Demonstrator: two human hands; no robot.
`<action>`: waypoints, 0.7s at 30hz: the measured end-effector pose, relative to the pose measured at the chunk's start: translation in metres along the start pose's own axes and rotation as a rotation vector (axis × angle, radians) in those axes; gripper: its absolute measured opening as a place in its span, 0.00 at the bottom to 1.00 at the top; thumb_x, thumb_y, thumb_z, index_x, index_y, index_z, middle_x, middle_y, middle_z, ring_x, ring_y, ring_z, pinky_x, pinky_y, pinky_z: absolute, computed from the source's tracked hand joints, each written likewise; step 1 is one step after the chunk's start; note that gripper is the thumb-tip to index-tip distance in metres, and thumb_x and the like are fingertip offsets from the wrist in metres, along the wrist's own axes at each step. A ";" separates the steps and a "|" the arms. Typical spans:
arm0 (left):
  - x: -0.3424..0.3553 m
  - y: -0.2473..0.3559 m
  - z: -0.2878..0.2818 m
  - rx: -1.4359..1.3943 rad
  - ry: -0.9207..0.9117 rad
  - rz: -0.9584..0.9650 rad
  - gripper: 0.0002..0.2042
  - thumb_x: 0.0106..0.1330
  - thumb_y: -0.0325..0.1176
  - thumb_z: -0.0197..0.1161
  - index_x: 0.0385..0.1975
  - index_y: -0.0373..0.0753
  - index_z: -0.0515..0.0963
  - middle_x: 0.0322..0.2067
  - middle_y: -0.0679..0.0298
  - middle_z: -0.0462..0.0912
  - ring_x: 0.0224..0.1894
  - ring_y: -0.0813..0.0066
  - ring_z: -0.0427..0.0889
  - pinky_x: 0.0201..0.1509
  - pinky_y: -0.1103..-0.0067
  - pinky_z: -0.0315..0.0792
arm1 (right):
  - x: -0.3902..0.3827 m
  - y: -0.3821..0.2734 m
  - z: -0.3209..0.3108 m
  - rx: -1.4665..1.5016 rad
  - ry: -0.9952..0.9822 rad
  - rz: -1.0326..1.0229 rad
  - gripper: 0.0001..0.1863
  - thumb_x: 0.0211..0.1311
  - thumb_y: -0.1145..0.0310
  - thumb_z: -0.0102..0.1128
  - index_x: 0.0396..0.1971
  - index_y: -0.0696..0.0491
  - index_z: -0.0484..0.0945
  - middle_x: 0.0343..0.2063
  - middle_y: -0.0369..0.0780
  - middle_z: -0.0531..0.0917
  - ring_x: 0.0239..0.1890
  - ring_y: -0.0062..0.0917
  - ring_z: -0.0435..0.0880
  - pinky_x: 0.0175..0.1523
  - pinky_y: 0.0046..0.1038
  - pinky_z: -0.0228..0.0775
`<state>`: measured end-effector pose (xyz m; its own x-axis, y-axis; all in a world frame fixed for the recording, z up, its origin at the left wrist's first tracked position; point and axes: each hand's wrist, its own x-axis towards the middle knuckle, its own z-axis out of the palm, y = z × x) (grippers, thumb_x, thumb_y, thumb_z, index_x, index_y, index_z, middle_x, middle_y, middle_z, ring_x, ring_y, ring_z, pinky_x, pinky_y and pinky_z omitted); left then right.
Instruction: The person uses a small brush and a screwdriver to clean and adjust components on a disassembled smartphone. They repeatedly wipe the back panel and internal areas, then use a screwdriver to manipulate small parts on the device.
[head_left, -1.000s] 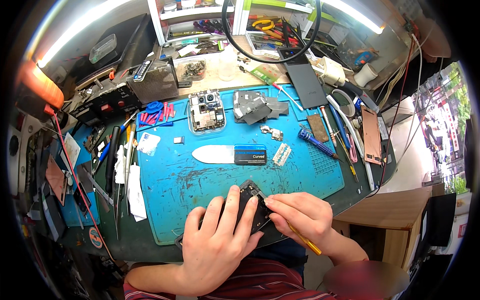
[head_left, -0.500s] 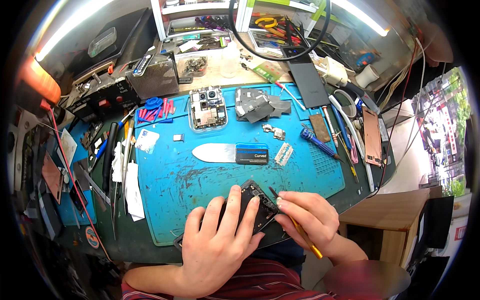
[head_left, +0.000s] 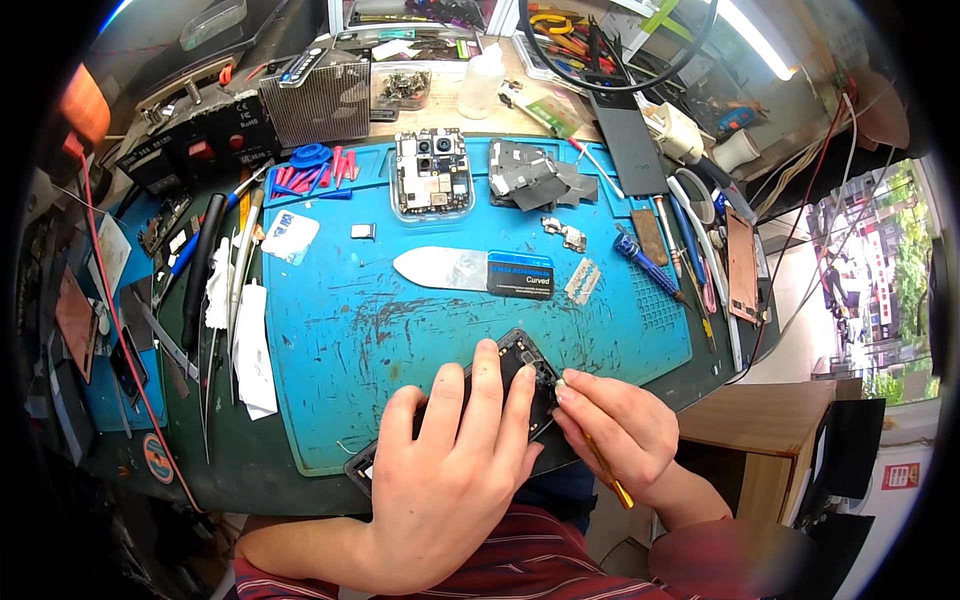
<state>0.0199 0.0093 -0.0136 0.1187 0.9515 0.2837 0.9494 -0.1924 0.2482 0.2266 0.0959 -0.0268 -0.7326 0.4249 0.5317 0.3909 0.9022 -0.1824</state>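
Note:
My left hand (head_left: 455, 495) lies across an opened black phone (head_left: 517, 352) at the near edge of the mat. Its fingers spread over the phone's inner side, and the thumb lies along the right edge, gripping it. The phone is tilted, its upper end pointing away from me with bare inner parts showing. In my right hand (head_left: 630, 430) a thin gold-handled tool (head_left: 607, 472) is pinched. Its tip is hidden by the fingertips, close to the phone's right edge. Farther off lie a pointed metal pry blade (head_left: 445, 268) with a blue-and-black grip and a razor blade (head_left: 582, 281).
The blue mat (head_left: 350, 400) also carries a circuit board (head_left: 432, 170) in a clear box, black sheets (head_left: 530, 175) and small metal parts (head_left: 564, 234). Screwdrivers and tweezers line both sides. A white bottle (head_left: 482, 82) stands behind, and a red cable (head_left: 118, 330) hangs at left.
The right hand has brought the tool's tip in against the phone's right edge, where it was held just clear before. The left hand stays on the phone; the view has shifted slightly.

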 end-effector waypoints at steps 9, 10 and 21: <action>-0.001 -0.002 0.002 0.011 0.014 0.010 0.31 0.52 0.46 0.80 0.60 0.46 0.87 0.63 0.56 0.83 0.57 0.61 0.80 0.57 0.64 0.73 | 0.003 -0.010 0.001 -0.086 -0.007 0.007 0.16 0.59 0.79 0.79 0.48 0.63 0.89 0.46 0.49 0.91 0.42 0.36 0.94 0.44 0.31 0.89; -0.001 -0.001 0.002 0.021 0.011 0.018 0.31 0.52 0.46 0.80 0.60 0.46 0.87 0.63 0.56 0.83 0.57 0.61 0.80 0.57 0.64 0.73 | 0.003 -0.012 0.002 -0.091 -0.002 0.009 0.16 0.59 0.79 0.78 0.47 0.63 0.89 0.46 0.49 0.91 0.42 0.37 0.94 0.45 0.31 0.89; -0.002 -0.003 0.003 0.019 0.019 0.020 0.31 0.53 0.47 0.79 0.60 0.46 0.87 0.63 0.56 0.83 0.57 0.61 0.80 0.56 0.64 0.73 | 0.002 -0.014 0.001 -0.073 -0.007 0.037 0.17 0.58 0.81 0.78 0.48 0.63 0.88 0.46 0.49 0.90 0.42 0.37 0.93 0.43 0.31 0.90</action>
<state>0.0177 0.0088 -0.0181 0.1328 0.9426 0.3064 0.9521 -0.2072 0.2249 0.2189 0.0842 -0.0237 -0.7207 0.4582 0.5203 0.4569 0.8783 -0.1407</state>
